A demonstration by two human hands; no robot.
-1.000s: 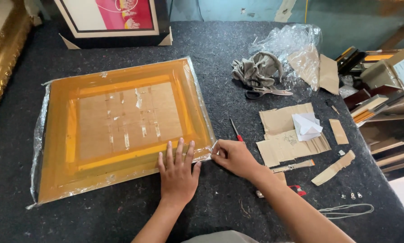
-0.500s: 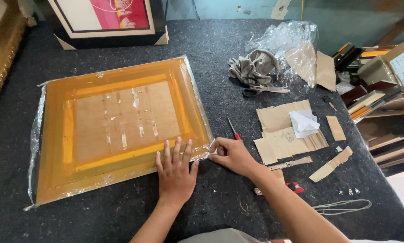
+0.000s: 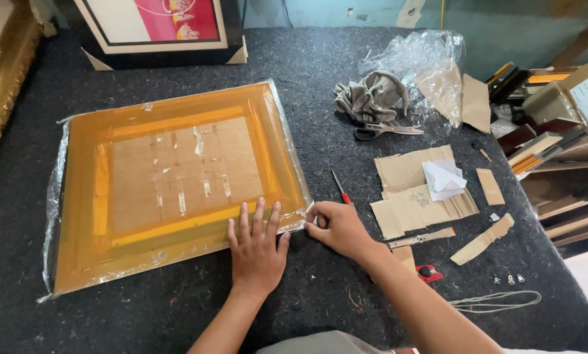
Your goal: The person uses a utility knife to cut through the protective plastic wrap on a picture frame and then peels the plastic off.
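Hands working the wrapped frame's near corner

Left hand [image 3: 257, 252] is lying flat, fingers spread, steadying the plastic-wrapped frame [image 3: 176, 183]; right hand [image 3: 336, 226] is pinching the loose film (at the corner).

the left hand [image 3: 256, 252] covers part of the wrapped frame's [image 3: 176, 177] near edge. the right hand [image 3: 336, 226] hides whatever its fingertips pinch at the frame's corner. the framed picture [image 3: 159, 29] and gilt frame [image 3: 2, 72] are cut off by the edges. the small metal bits [image 3: 509, 279] on the counter [image 3: 320, 295] are too tiny to identify.
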